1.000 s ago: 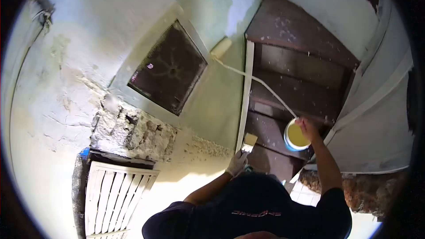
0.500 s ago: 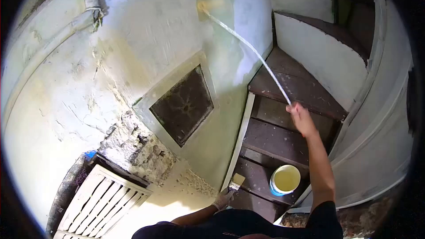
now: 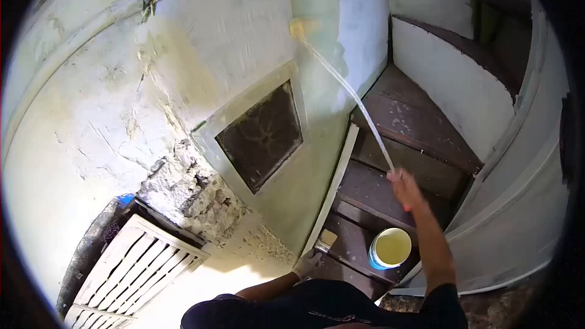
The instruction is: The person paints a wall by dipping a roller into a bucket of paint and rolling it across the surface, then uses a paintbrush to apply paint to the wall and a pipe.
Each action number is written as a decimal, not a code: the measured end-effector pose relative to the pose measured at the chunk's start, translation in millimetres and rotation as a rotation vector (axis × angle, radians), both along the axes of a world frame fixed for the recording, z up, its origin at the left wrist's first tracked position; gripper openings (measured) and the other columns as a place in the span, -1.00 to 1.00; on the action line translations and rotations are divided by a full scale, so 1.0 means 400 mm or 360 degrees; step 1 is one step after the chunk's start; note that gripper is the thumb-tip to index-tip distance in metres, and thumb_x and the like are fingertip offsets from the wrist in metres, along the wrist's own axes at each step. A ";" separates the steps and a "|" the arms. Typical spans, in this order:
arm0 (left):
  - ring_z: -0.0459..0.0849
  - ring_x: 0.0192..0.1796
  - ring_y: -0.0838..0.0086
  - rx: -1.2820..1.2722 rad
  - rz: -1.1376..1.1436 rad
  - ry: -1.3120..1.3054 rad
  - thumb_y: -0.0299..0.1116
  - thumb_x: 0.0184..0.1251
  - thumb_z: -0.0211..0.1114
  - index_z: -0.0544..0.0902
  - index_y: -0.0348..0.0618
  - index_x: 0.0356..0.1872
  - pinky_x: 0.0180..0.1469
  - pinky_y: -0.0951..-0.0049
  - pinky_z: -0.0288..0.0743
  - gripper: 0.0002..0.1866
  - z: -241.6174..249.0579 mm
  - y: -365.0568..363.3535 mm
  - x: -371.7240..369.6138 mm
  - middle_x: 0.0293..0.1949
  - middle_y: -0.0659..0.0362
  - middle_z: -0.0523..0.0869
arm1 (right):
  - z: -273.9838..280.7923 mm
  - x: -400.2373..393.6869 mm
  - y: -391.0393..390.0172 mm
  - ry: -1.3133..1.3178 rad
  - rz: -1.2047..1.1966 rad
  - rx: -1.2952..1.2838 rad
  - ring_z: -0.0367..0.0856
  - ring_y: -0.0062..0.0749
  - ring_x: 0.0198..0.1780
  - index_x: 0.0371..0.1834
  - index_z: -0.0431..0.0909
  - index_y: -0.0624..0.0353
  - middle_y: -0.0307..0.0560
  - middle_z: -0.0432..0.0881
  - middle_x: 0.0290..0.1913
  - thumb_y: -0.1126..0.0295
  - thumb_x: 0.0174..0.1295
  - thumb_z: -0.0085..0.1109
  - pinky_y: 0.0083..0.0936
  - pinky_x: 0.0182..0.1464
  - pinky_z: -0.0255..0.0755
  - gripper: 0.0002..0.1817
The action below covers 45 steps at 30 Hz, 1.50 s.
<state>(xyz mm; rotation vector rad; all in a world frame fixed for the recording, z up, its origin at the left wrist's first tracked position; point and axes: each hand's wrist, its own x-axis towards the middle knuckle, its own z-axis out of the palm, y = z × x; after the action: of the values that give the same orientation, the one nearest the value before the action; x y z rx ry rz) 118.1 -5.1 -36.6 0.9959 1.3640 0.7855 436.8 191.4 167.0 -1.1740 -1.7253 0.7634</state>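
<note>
My right hand (image 3: 404, 189) is closed around the lower end of a long white pole (image 3: 356, 99). The pole slants up and left to a yellowish, blurred head (image 3: 300, 27) that lies against the pale wall (image 3: 244, 30), above a dark mesh vent (image 3: 262, 137). Low in the view, my gloved left hand (image 3: 306, 264) grips a wide flat paintbrush (image 3: 326, 240), its pale bristles pointing up. Between my arms, a white and blue bucket (image 3: 375, 258) holding yellowish liquid stands on a dark stair step.
Dark, speckled stairs (image 3: 426, 119) climb and turn to the upper right beside a white curved side wall (image 3: 499, 237). On the left are a pipe (image 3: 67, 52), a patch of crumbled plaster (image 3: 198, 192) and a white slatted shutter (image 3: 131, 268).
The pole's head has slid down the wall, closer to the vent, as my right hand dropped lower. My view has shifted slightly. The left hand keeps its paintbrush.
</note>
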 end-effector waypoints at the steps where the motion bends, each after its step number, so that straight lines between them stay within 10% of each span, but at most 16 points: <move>1: 0.47 -0.47 0.66 0.0000 0.0068 -0.0120 -0.27 0.42 0.09 0.56 -0.19 -0.14 -0.39 0.58 0.37 -0.79 -0.044 0.005 -0.004 -0.49 0.29 0.53 | 0.038 0.017 0.050 0.0371 0.0205 -0.0223 0.28 -0.69 -0.59 -0.21 0.47 0.23 -0.35 0.30 -0.62 0.17 0.41 -0.09 -0.59 -0.55 0.20 -0.69; 6: 0.50 -0.48 0.59 0.0103 0.0054 -0.0159 -0.24 0.41 0.09 0.52 -0.18 -0.17 -0.36 0.48 0.42 -0.78 -0.032 0.015 0.015 -0.49 0.26 0.54 | 0.272 -0.048 0.065 0.0315 0.0245 -0.0114 0.19 -0.74 -0.63 -0.23 0.47 0.20 -0.41 0.27 -0.62 0.16 0.44 -0.12 -0.65 -0.61 0.11 -0.68; 8: 0.52 -0.47 0.56 0.0570 -0.0178 0.0427 -0.25 0.41 0.09 0.52 -0.16 -0.15 -0.33 0.44 0.43 -0.79 -0.075 0.018 0.009 -0.50 0.23 0.56 | 0.195 -0.070 0.012 0.0517 0.0272 -0.0307 0.24 -0.72 -0.60 -0.23 0.47 0.20 -0.39 0.30 -0.60 0.15 0.41 -0.06 -0.63 -0.58 0.16 -0.69; 14: 0.55 -0.46 0.55 0.0194 0.0005 0.0023 -0.25 0.40 0.10 0.54 -0.17 -0.21 -0.34 0.45 0.43 -0.80 -0.082 0.025 0.004 -0.55 0.23 0.56 | -0.038 -0.097 -0.017 0.0233 0.0211 -0.0118 0.35 -0.66 -0.52 -0.27 0.47 0.14 -0.33 0.41 -0.52 0.20 0.40 -0.06 -0.61 -0.48 0.25 -0.75; 17: 0.53 -0.50 0.59 0.0037 0.0073 -0.0140 -0.27 0.40 0.10 0.55 -0.19 -0.22 -0.40 0.53 0.42 -0.81 -0.003 0.022 0.011 -0.56 0.25 0.56 | 0.193 -0.086 0.015 0.0179 0.0143 -0.0061 0.51 -0.51 -0.34 -0.13 0.53 0.28 -0.11 0.60 -0.38 0.19 0.42 -0.10 -0.48 -0.24 0.41 -0.66; 22: 0.51 -0.52 0.62 0.0066 0.0051 0.0001 -0.27 0.41 0.08 0.54 -0.17 -0.20 -0.45 0.55 0.40 -0.81 0.039 0.012 0.016 -0.57 0.27 0.55 | 0.528 -0.111 0.064 0.0272 0.0072 0.0170 0.21 -0.72 -0.66 -0.07 0.52 0.26 -0.36 0.30 -0.61 0.05 0.46 -0.20 -0.62 -0.63 0.15 -0.54; 31: 0.46 -0.61 0.64 0.0142 0.0075 -0.0128 -0.22 0.44 0.03 0.49 -0.10 -0.22 -0.59 0.58 0.32 -0.81 -0.009 -0.006 -0.019 -0.59 0.30 0.55 | 0.029 -0.255 -0.017 0.0690 0.0220 -0.0070 0.25 -0.70 -0.66 -0.17 0.48 0.19 -0.35 0.32 -0.59 0.03 0.45 -0.22 -0.63 -0.65 0.16 -0.57; 41: 0.40 -0.60 0.63 0.0000 0.0145 -0.0162 -0.20 0.41 0.07 0.53 -0.06 -0.27 -0.55 0.53 0.31 -0.81 -0.006 -0.023 -0.028 -0.61 0.33 0.50 | 0.462 -0.364 0.045 0.0920 0.0217 -0.0069 0.28 -0.65 -0.73 -0.04 0.50 0.17 -0.33 0.30 -0.63 -0.04 0.43 -0.23 -0.60 -0.73 0.20 -0.51; 45: 0.38 -0.64 0.64 -0.0013 0.0112 -0.0022 -0.20 0.41 0.07 0.53 -0.06 -0.27 -0.58 0.53 0.29 -0.81 -0.008 -0.032 -0.033 -0.62 0.33 0.49 | 0.384 -0.431 -0.032 0.1035 0.0123 -0.0271 0.26 -0.68 -0.72 -0.02 0.50 0.13 -0.36 0.27 -0.64 -0.09 0.41 -0.21 -0.60 -0.70 0.19 -0.49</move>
<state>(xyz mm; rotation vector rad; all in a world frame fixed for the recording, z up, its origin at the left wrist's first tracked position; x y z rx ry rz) 104.7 -17.9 -39.6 0.9386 1.3954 0.8369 264.6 178.4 320.5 -0.8363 -1.1802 1.2025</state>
